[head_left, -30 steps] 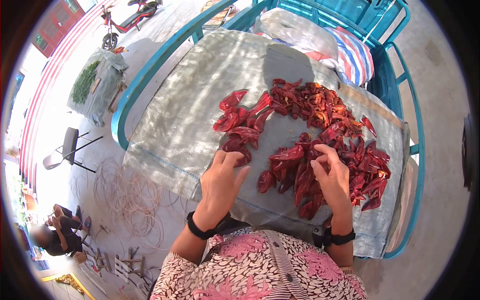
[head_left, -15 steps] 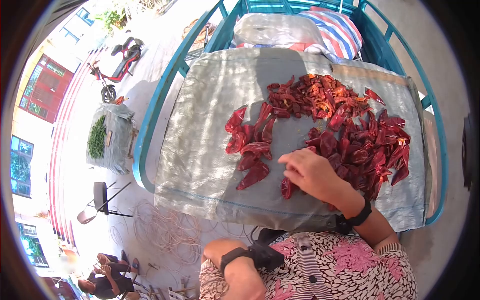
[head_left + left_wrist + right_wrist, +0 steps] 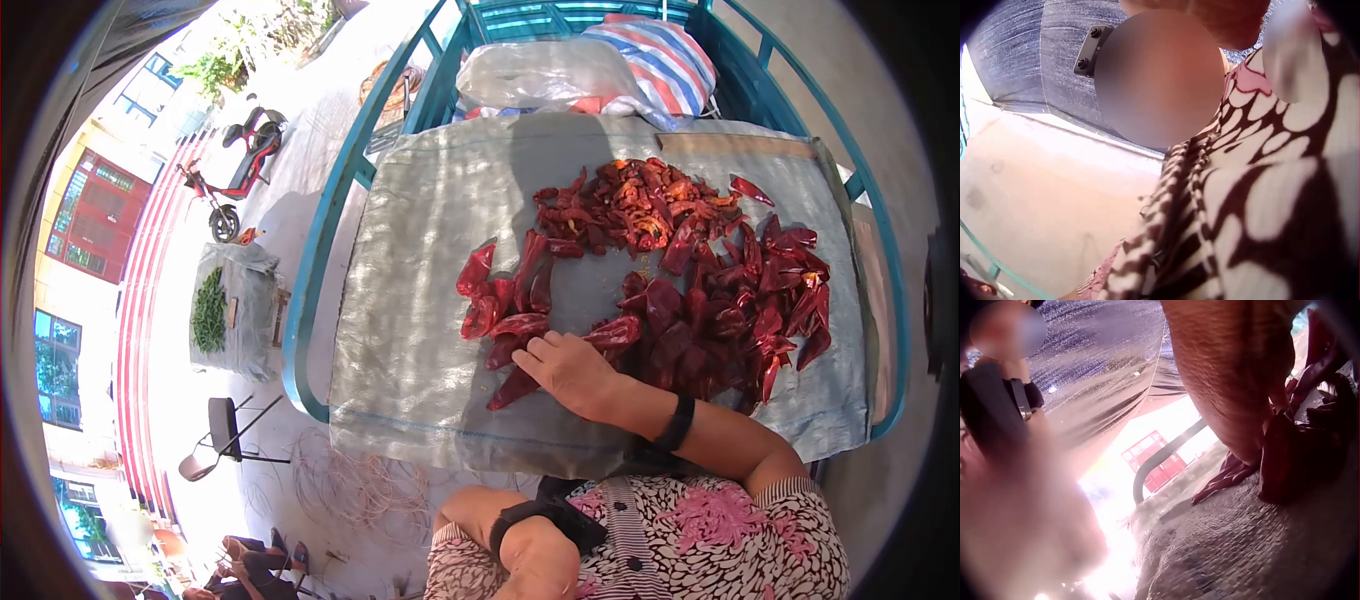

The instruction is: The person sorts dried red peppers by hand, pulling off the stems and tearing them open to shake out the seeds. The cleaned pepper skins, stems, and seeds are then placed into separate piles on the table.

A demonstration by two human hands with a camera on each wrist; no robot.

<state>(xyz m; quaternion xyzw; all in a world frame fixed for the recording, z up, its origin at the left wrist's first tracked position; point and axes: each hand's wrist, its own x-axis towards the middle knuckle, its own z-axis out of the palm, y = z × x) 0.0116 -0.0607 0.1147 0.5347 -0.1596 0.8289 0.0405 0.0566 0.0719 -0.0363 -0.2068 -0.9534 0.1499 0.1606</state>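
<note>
In the head view, a wrinkled, glossy dark red pepper lies near the middle of the frame, its tip toward the lower left and its long axis running up and right beneath the right hand, clearly the nearer one. That hand's fingers bend down over the peppers; whether they pinch one, I cannot tell. A plumper, shinier pepper lies just above the hand, pointing right. Beyond it spreads the big heap at centre right, all on a pale woven sheet. The left hand is at bottom centre, its grip hidden
</note>
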